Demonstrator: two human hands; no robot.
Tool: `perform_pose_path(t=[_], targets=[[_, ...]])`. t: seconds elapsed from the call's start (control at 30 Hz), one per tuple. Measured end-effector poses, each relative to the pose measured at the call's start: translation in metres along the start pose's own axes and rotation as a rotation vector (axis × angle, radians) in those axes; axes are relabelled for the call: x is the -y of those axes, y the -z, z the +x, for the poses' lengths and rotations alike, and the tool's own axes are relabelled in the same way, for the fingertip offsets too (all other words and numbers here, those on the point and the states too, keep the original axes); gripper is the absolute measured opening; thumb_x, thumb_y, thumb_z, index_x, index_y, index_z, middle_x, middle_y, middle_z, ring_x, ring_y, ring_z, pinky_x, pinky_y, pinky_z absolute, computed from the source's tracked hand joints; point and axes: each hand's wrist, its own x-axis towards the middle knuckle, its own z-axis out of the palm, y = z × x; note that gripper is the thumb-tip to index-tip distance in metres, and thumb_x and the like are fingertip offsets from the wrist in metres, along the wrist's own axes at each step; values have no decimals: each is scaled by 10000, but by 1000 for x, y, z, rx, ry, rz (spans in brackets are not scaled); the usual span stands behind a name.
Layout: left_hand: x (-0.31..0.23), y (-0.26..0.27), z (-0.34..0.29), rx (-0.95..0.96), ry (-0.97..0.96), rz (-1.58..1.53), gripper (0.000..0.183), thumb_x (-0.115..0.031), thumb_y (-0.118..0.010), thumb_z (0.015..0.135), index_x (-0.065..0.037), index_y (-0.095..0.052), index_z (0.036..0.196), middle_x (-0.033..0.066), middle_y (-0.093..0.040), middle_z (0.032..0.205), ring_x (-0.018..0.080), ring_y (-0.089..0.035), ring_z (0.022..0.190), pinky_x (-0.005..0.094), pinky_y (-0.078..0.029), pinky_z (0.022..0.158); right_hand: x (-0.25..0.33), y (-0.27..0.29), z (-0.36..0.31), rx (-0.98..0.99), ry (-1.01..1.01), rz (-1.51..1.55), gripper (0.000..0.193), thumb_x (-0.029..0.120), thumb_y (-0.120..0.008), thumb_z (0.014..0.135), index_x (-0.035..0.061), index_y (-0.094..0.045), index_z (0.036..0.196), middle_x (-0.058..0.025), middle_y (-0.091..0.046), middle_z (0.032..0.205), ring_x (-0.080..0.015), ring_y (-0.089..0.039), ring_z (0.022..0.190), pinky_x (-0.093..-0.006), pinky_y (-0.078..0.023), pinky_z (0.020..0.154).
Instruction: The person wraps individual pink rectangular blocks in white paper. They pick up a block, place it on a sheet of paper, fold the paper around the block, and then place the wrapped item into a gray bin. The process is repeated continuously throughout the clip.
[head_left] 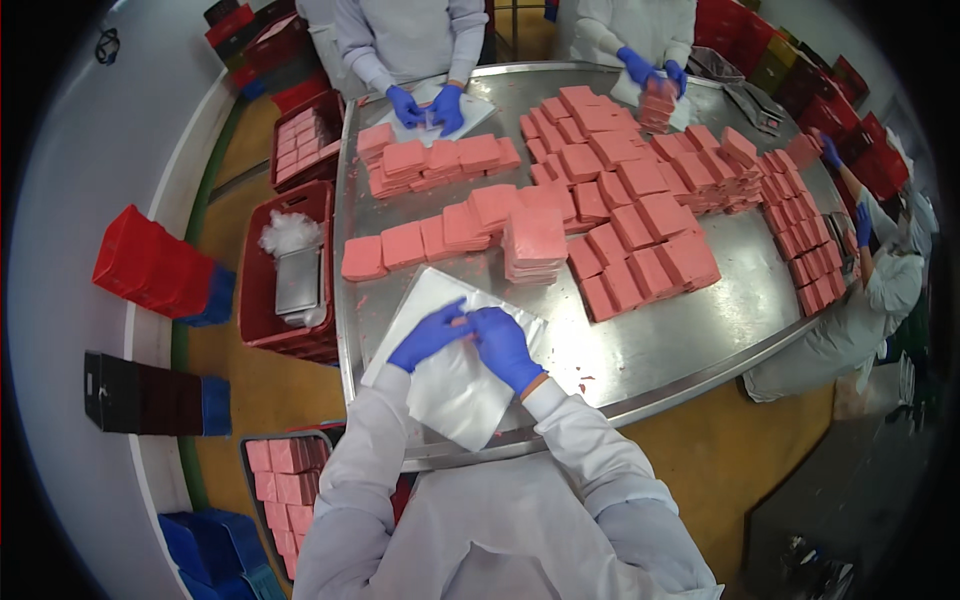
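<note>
In blue gloves, my left hand and my right hand meet over a pile of white sheets at the table's near edge. Fingers of both hands are drawn together around a small pink bit, mostly hidden, whose kind I cannot make out. The sheets lie askew, some overhanging the table edge. Just beyond them stands a tall stack of square pink slices, which look like sliced meat. A row of lower pink stacks runs to its left.
The steel table carries many more pink stacks. Co-workers' gloved hands work across it and at the right. Red crates stand against its left side; a crate of pink stacks is beside me. Colored bins line the wall.
</note>
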Motion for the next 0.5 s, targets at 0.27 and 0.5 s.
perform_pose_path(t=[0.27,0.5], targets=[[-25,27,209,-606,-35,-204,623,-320,-762,781,32,-541,1246,197,-626,1170,253,-602,1083,357,-472,901,-28,144,64,-602,-227,1136,532,307,-642,888,-50,-512,1260,-152,-637,1092,-144,-602,950,-288,-471,807],[-71,-11,225,-717,105,263,610,-301,-827,693,53,-570,1119,157,-651,1053,225,-626,975,352,-502,826,-69,129,63,-804,-419,239,434,148,-671,807,3,-576,1206,-178,-543,1185,-266,-526,1119,-383,-425,937]])
